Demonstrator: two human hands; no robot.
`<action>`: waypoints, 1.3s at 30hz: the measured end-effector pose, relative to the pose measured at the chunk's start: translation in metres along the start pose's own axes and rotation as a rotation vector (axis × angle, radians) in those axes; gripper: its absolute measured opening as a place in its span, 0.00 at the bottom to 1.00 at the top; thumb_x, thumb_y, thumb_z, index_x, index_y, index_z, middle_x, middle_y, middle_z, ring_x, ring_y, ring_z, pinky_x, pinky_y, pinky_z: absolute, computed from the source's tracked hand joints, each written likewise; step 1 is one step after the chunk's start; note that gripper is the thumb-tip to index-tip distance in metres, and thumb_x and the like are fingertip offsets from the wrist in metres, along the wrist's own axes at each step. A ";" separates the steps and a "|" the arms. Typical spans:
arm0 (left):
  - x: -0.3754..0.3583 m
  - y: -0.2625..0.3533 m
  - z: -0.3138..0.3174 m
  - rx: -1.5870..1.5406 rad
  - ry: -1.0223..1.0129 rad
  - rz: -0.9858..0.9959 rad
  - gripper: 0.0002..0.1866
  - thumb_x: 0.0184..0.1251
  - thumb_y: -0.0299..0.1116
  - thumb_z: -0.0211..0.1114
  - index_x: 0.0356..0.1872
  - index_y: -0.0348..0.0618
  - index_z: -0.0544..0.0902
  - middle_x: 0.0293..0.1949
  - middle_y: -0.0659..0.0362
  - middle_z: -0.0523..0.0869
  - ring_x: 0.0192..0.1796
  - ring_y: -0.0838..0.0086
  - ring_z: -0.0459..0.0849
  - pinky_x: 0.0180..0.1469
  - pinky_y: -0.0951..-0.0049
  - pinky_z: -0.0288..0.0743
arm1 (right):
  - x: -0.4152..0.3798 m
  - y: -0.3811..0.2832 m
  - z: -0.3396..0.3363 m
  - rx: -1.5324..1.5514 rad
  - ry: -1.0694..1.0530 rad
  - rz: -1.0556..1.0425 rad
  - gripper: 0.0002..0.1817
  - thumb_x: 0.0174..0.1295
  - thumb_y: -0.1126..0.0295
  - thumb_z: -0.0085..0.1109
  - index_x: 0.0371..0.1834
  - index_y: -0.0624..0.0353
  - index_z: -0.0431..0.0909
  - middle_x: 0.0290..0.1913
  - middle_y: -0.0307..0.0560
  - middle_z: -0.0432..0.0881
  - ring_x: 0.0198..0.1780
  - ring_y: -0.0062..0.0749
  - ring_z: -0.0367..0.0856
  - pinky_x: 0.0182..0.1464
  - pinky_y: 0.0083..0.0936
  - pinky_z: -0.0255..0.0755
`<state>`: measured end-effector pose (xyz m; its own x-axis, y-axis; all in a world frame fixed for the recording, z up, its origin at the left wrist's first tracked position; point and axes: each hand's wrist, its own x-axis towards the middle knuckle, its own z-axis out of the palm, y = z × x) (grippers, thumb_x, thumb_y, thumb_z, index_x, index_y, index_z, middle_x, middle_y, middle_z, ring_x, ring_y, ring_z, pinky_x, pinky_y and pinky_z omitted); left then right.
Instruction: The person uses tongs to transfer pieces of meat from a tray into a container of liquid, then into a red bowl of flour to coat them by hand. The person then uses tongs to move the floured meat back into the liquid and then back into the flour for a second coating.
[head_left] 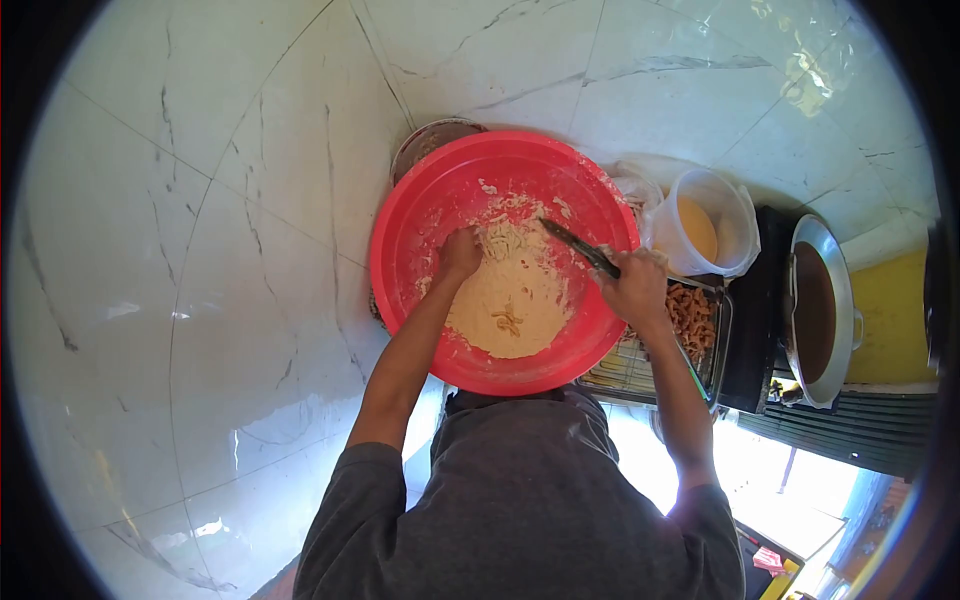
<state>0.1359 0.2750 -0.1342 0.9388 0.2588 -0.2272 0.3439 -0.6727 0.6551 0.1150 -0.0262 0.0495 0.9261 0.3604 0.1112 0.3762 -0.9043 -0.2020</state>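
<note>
A large red basin [405, 240] holds pale flour [525, 290]. Flour-coated strips [503, 238] are heaped toward its far side, and a small pile of bare strips [508, 320] lies nearer to me. My left hand [462, 252] is closed at the left edge of the coated heap, its fingers curled down and mostly hidden; I cannot tell what is in them. My right hand [637, 285], over the basin's right rim, grips a long dark utensil [575, 243] whose tip reaches into the basin by the coated strips.
Right of the basin stands a clear plastic tub [740, 235] with yellowish liquid. Brown fried strips [692, 318] lie on a wire rack tray [615, 370]. Farther right is a wide metal pan [843, 350] of dark oil. Marbled tile walls [250, 200] close in behind and left.
</note>
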 end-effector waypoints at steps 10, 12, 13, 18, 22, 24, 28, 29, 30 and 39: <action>-0.011 0.033 0.008 0.419 0.026 0.185 0.17 0.59 0.29 0.66 0.51 0.50 0.83 0.53 0.54 0.82 0.61 0.61 0.76 0.65 0.39 0.57 | 0.014 0.085 -0.041 -0.181 0.398 0.598 0.21 0.53 0.53 0.67 0.46 0.54 0.86 0.37 0.58 0.84 0.44 0.51 0.83 0.53 0.43 0.68; -0.010 0.029 0.011 0.359 -0.018 0.197 0.17 0.58 0.28 0.66 0.50 0.48 0.83 0.51 0.54 0.83 0.61 0.62 0.76 0.65 0.39 0.56 | 0.016 0.099 -0.051 -0.203 0.255 0.677 0.20 0.53 0.54 0.66 0.44 0.55 0.86 0.40 0.60 0.85 0.47 0.51 0.84 0.55 0.42 0.69; -0.009 0.029 0.011 0.330 -0.040 0.204 0.17 0.58 0.28 0.66 0.50 0.48 0.83 0.51 0.55 0.83 0.61 0.62 0.76 0.65 0.39 0.56 | 0.019 0.115 -0.047 -0.215 0.202 0.672 0.21 0.52 0.54 0.65 0.45 0.54 0.86 0.41 0.60 0.85 0.49 0.51 0.83 0.57 0.43 0.68; -0.013 0.033 0.006 0.344 -0.029 0.125 0.15 0.61 0.32 0.64 0.50 0.49 0.83 0.47 0.55 0.86 0.58 0.63 0.79 0.62 0.39 0.55 | 0.045 0.155 -0.041 -0.218 -0.061 0.631 0.24 0.51 0.57 0.64 0.50 0.59 0.83 0.48 0.63 0.84 0.54 0.54 0.81 0.61 0.45 0.69; -0.020 0.039 -0.012 0.214 -0.026 0.061 0.12 0.64 0.34 0.61 0.47 0.49 0.84 0.45 0.54 0.88 0.54 0.61 0.83 0.59 0.39 0.56 | 0.061 0.191 -0.016 -0.257 -0.208 0.635 0.24 0.50 0.60 0.59 0.53 0.54 0.83 0.53 0.57 0.84 0.58 0.50 0.81 0.69 0.66 0.50; -0.013 0.027 -0.012 0.181 -0.019 0.032 0.14 0.64 0.35 0.61 0.49 0.46 0.83 0.45 0.52 0.88 0.53 0.58 0.84 0.60 0.43 0.59 | 0.060 0.160 -0.033 -0.293 -0.209 0.660 0.24 0.50 0.62 0.58 0.52 0.55 0.84 0.54 0.56 0.83 0.58 0.50 0.81 0.69 0.70 0.46; -0.010 0.015 -0.010 0.098 -0.010 -0.061 0.14 0.64 0.36 0.62 0.49 0.44 0.84 0.45 0.51 0.88 0.52 0.57 0.84 0.61 0.48 0.61 | 0.063 0.180 -0.022 -0.226 -0.212 0.633 0.24 0.51 0.56 0.61 0.51 0.54 0.84 0.54 0.54 0.83 0.58 0.50 0.81 0.70 0.70 0.43; -0.010 0.012 -0.009 0.069 0.008 -0.058 0.15 0.64 0.36 0.63 0.49 0.44 0.84 0.45 0.50 0.88 0.52 0.58 0.85 0.61 0.47 0.62 | 0.060 0.184 -0.020 -0.206 -0.187 0.607 0.25 0.51 0.55 0.63 0.51 0.54 0.84 0.54 0.55 0.83 0.58 0.51 0.81 0.69 0.69 0.44; -0.010 0.009 -0.008 0.042 0.026 -0.055 0.15 0.63 0.36 0.63 0.49 0.44 0.84 0.45 0.50 0.88 0.52 0.58 0.85 0.61 0.47 0.62 | 0.057 0.187 -0.019 -0.185 -0.162 0.581 0.26 0.51 0.53 0.64 0.52 0.53 0.84 0.54 0.55 0.83 0.58 0.51 0.81 0.69 0.69 0.46; 0.000 -0.018 0.011 -0.022 -0.031 -0.068 0.15 0.63 0.40 0.64 0.49 0.48 0.84 0.45 0.55 0.88 0.54 0.60 0.84 0.62 0.41 0.59 | 0.024 0.150 -0.046 -0.185 0.101 0.663 0.26 0.53 0.51 0.66 0.55 0.47 0.83 0.48 0.58 0.84 0.55 0.54 0.81 0.62 0.47 0.65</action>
<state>0.1297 0.2792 -0.1534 0.9137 0.2812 -0.2934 0.4064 -0.6390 0.6531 0.1927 -0.1633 0.0666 0.9484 -0.2963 0.1132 -0.2872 -0.9536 -0.0903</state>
